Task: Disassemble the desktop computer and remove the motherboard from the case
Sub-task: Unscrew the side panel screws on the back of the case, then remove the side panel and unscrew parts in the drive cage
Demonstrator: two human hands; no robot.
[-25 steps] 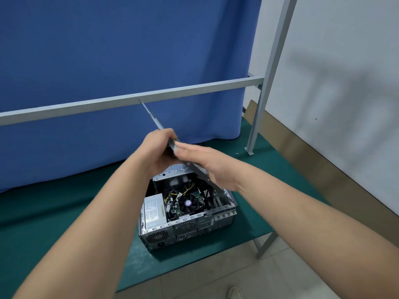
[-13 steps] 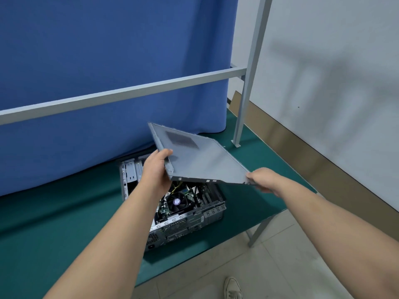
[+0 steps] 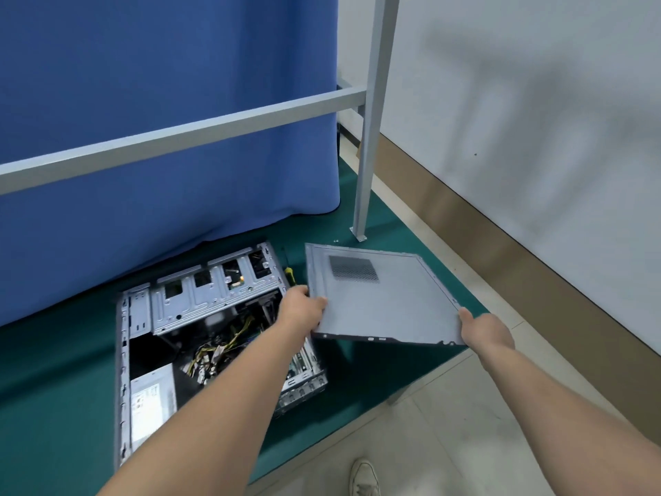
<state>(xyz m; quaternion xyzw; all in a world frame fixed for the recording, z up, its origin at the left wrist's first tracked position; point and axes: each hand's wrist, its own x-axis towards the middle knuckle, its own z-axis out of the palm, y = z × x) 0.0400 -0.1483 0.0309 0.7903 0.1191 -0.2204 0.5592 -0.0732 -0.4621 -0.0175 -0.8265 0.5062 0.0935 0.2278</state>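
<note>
- side panel (image 3: pixel 382 298) gripped at both ends: left hand (image 3: pixel 302 309) at its 9 o'clock edge, right hand (image 3: pixel 483 329) at its 4 o'clock corner.
- panel held nearly flat, vent grille (image 3: pixel 353 268) toward 12 o'clock, near edge seemingly just above the desk (image 3: pixel 64 352); bare green surface directly below, likely set-down spot.
- open case (image 3: pixel 143 309) at 9 o'clock of the panel, close beside; left hand nearer to it.
- motherboard within the case, largely hidden behind the left forearm; cables (image 3: pixel 214 349) visible.
- power supply (image 3: pixel 152 406) label present, text unreadable; no brand legible.
</note>
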